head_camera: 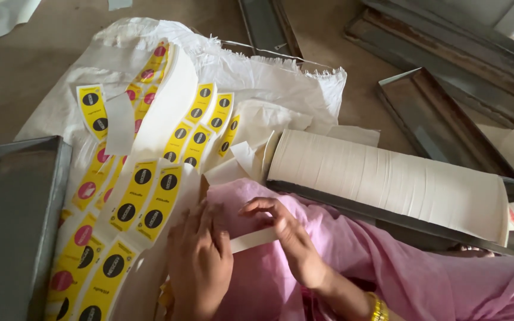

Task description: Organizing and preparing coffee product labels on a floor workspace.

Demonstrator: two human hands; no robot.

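Metal comes first at the far left: we see a grey sheet-metal tray (13, 220) with a raised rim standing on the brown floor. Just beside it, sheets of yellow labels with black and pink round dots (135, 199) fan out over a white woven plastic sack (257, 74) that is spread on the ground; some sheets curl up and show their plain white backs.

Next we come to the left hand (200, 261), lying palm down with its fingers spread flat over the near edge of the label sheets, on the pink cloth (388, 261) that covers the lap. Close to its right, the right hand (287, 235) has thumb and fingertips pinched together on a narrow white paper strip (254, 239). The strip runs between the two hands, and its left end slips under the left hand's fingers. A gold bangle (379, 309) sits on the right wrist.

Further right, a long thick stack of white paper sheets (388, 181) lies on its side in a dark metal channel (400, 219), just behind the pink cloth. Beyond it, more rusty metal trays (441, 125) lie about the floor, apart from the hands.
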